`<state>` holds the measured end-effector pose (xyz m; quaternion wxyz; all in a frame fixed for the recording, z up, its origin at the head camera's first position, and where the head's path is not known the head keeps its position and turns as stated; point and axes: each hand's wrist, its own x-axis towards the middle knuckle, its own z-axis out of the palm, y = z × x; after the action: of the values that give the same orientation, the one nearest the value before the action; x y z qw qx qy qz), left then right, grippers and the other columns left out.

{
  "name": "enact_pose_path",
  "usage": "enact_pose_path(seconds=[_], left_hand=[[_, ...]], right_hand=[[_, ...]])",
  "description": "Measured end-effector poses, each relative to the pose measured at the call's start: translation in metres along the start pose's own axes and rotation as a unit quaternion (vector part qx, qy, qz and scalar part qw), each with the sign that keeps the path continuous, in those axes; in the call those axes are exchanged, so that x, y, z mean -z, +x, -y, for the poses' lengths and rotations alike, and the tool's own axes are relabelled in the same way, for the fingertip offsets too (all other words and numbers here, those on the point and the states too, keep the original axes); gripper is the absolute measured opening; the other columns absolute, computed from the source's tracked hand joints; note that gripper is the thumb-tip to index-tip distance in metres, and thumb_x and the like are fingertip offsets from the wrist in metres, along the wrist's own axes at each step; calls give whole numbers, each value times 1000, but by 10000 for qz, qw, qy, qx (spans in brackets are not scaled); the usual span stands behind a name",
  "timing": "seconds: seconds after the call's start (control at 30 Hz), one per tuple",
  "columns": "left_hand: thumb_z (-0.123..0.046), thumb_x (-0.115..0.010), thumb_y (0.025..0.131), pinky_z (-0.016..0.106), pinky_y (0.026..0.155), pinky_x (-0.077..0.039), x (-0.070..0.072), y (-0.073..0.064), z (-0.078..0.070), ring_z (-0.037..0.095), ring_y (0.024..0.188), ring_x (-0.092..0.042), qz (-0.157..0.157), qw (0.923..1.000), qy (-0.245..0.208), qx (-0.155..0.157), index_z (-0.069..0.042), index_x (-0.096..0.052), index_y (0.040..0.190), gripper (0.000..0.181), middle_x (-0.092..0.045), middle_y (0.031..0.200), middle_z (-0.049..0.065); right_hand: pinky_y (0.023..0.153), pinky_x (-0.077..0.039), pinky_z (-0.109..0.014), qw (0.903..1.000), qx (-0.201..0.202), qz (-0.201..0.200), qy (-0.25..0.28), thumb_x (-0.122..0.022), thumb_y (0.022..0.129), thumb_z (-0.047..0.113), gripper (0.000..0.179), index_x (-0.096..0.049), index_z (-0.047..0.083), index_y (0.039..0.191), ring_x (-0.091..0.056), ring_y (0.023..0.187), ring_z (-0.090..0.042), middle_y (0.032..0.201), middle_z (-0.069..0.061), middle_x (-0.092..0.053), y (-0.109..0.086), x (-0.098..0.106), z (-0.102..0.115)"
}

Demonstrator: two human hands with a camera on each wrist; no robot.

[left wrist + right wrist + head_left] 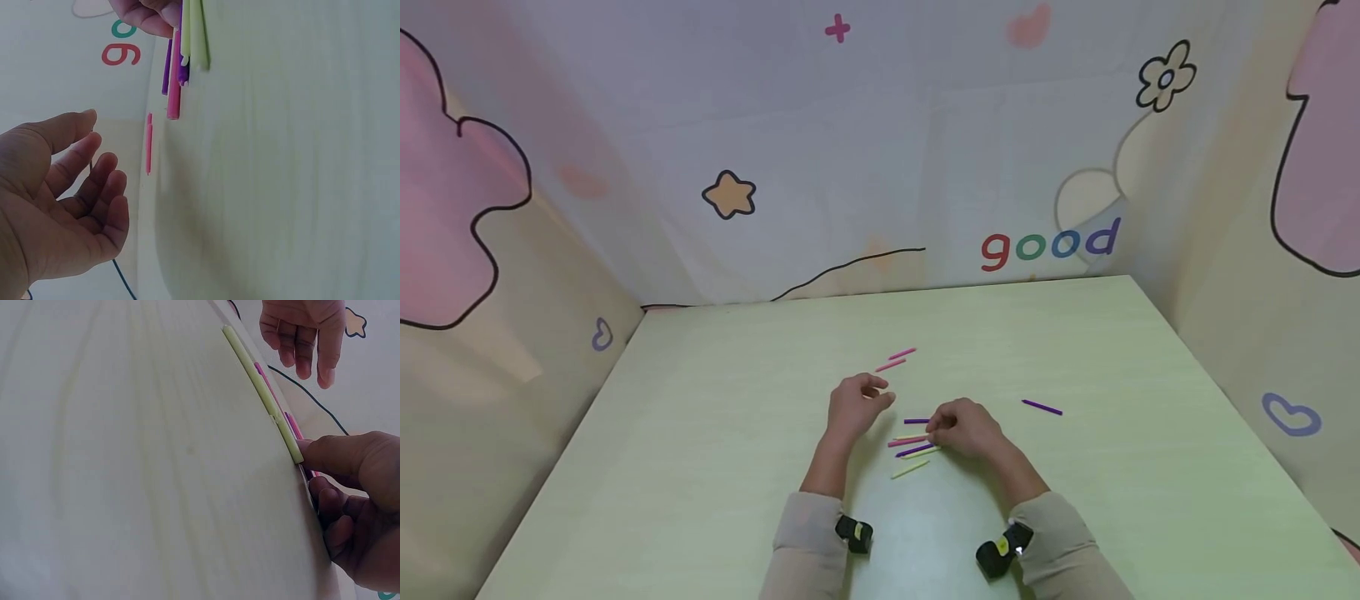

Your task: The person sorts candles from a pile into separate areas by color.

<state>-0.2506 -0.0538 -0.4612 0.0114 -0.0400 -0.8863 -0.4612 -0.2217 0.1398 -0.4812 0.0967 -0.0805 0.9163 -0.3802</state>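
Several slim coloured candles lie close together under my right hand [964, 427] in the head view: a pink candle [907, 442], a purple candle [913, 451], yellow-green ones and another purple one. The right thumb and fingers pinch the near end of this group, around the pink candle; the fingertips are partly hidden. A yellow-green candle [259, 384] lies in front of them in the right wrist view. My left hand [856, 406] hovers left of the group, fingers loosely bent and nothing in them, as the left wrist view also shows.
Beyond the left hand lie two pink candles [891, 365]. A single purple candle [1042, 407] lies to the right, and a yellow-green candle [910, 470] is nearest me. The pale table [715, 433] meets printed cloth walls [850, 150] at the back and sides.
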Motion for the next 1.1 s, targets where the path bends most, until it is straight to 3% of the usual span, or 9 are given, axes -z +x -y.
enact_pose_path(seconds=[0.27,0.5,0.87,1.1], left_hand=[[-17,-72,81,34,68,-46,7,-9,-1,20,81,-56,57,10000,-35,-54,-6,-69,96,19,-60,82,3],[-20,-72,81,37,73,-46,12,-19,4,24,85,-58,292,9982,362,-368,-7,-69,99,22,-63,91,7],[-28,-70,81,41,75,-46,22,-30,2,30,94,-58,1167,9832,1122,-840,-8,-67,110,35,-62,104,12],[-29,-72,79,40,73,-46,28,-37,0,30,91,-59,1263,9775,1231,-1160,-8,-67,110,38,-62,103,12]], right_hand=[[66,-39,-30,10000,74,-1,-34,-73,80,11,6,-68,14,79,-48,69,-13,69,5,-55,-1,0,1],[65,-40,-31,9999,170,3,-6,-73,80,11,5,-68,12,79,-48,68,-13,70,5,-56,-1,-1,0],[66,-40,-31,9998,183,-14,-16,-73,79,13,6,-68,10,80,-49,69,-13,70,5,-57,0,-1,0],[65,-40,-31,9996,266,-90,-84,-73,79,11,5,-68,11,80,-49,68,-13,69,5,-56,1,0,-1]])
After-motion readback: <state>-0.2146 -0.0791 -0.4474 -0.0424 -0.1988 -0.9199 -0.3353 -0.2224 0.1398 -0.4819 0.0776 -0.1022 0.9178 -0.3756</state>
